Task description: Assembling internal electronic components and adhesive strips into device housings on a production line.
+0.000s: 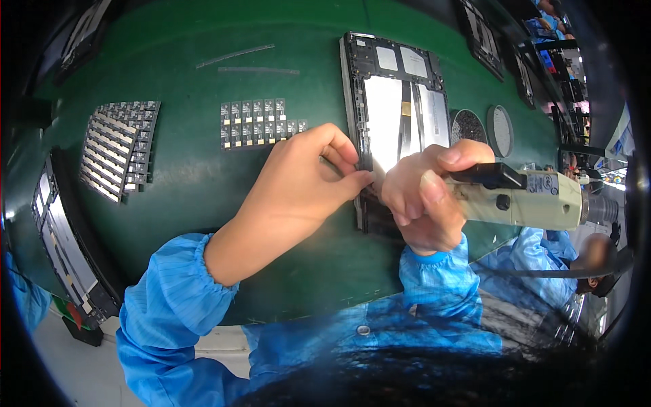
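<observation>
An opened flat device (397, 115) with a dark frame and silvery inner plates lies on the green mat (196, 183). My right hand (424, 200) grips a beige electric screwdriver (525, 197), its tip hidden behind my fingers at the device's lower left edge. My left hand (305, 180) rests its pinched fingertips on that same edge, right beside the right hand. Whether it holds a small part I cannot tell.
Rows of small dark components (254, 122) lie left of the device, and a larger fanned stack (119, 149) sits further left. Two round dishes (485, 125) stand to the right. A rack of flat panels (64, 237) stands at the left edge. Two thin strips (244, 61) lie at the back.
</observation>
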The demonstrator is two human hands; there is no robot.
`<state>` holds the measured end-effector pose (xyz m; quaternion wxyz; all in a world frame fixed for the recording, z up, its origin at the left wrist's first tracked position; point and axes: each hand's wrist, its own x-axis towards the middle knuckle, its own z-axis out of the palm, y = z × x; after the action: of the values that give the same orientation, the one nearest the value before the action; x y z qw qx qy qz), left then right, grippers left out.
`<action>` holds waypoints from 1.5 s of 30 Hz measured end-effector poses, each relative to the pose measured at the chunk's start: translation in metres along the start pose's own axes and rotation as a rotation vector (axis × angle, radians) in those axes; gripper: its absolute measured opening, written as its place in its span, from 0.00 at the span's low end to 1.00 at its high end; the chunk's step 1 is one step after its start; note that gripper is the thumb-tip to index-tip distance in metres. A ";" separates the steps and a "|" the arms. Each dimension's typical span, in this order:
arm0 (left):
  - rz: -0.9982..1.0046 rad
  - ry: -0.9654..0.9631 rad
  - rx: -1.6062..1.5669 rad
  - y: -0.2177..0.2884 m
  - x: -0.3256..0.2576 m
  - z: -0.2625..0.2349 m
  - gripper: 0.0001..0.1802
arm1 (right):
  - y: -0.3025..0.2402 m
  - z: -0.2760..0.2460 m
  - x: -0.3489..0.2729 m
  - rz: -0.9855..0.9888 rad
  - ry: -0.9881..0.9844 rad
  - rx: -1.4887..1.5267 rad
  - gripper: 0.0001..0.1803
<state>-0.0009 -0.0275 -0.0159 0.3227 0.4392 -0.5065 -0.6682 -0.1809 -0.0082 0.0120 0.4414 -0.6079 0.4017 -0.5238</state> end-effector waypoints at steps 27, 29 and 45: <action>-0.023 0.029 0.034 0.000 0.001 0.001 0.13 | 0.002 0.003 0.008 -0.020 0.010 0.189 0.15; -0.024 0.031 0.037 -0.001 0.000 0.001 0.13 | 0.001 0.004 0.010 -0.001 -0.020 0.190 0.14; -0.091 0.006 0.023 0.003 0.005 -0.002 0.13 | 0.002 0.003 0.029 0.078 -0.161 0.225 0.14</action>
<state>-0.0006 -0.0333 -0.0146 0.2884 0.4678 -0.4926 -0.6748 -0.1747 -0.0358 0.0183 0.5576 -0.5786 0.3267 -0.4975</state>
